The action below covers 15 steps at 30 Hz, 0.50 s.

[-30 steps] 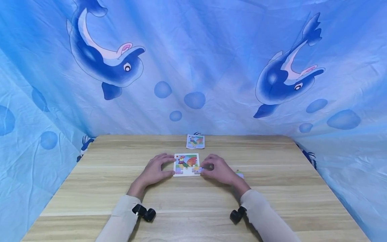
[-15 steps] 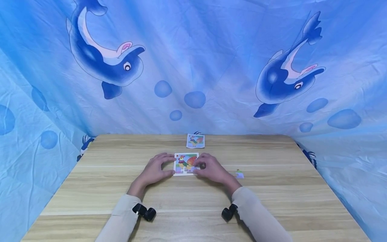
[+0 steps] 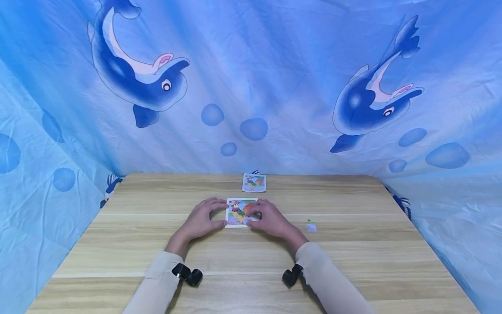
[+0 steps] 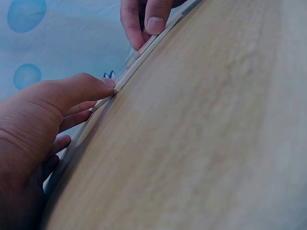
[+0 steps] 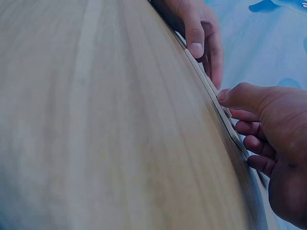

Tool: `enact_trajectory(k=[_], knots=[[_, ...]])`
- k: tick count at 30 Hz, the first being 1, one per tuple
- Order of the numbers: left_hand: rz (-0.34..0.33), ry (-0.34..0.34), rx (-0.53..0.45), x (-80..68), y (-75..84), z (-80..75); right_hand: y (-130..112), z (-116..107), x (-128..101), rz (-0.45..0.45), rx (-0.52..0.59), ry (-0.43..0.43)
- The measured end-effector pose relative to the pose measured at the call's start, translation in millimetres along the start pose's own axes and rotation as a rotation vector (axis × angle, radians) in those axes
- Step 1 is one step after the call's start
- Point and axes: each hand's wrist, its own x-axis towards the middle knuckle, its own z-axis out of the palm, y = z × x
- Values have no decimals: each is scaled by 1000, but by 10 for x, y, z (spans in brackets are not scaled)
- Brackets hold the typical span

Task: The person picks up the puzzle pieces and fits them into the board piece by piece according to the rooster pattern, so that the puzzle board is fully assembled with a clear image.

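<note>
A person sits at 1 wooden table (image 3: 157, 244) with 2 hands on 1 square puzzle board (image 3: 237, 213) lying flat near the table's middle. The board shows a colourful picture with a white border.

The left hand (image 3: 204, 220) holds the board's left edge: its thumb presses the near left corner, and its curled fingers reach round the far side. In the left wrist view the thumb tip (image 4: 103, 84) touches the thin board edge.

The right hand (image 3: 270, 220) covers the board's right part, its fingers bent down onto the surface and its thumb against the near edge. Whether it pinches a piece underneath cannot be told; the fingers hide that spot.

1 loose puzzle piece (image 3: 310, 226) lies on the table to the right of the right hand, apart from it. 1 small picture card (image 3: 254, 182) lies at the table's far edge, beyond the board.

Behind the table hangs 1 blue cloth (image 3: 274, 65) printed with 2 dolphins and several bubbles. Both arms wear pale sleeves.
</note>
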Motion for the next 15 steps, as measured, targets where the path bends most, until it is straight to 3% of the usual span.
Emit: enact_trajectory(k=[15], knots=[[-2,-9,-10,4,6,-16,5,19,17,9,-27,4]])
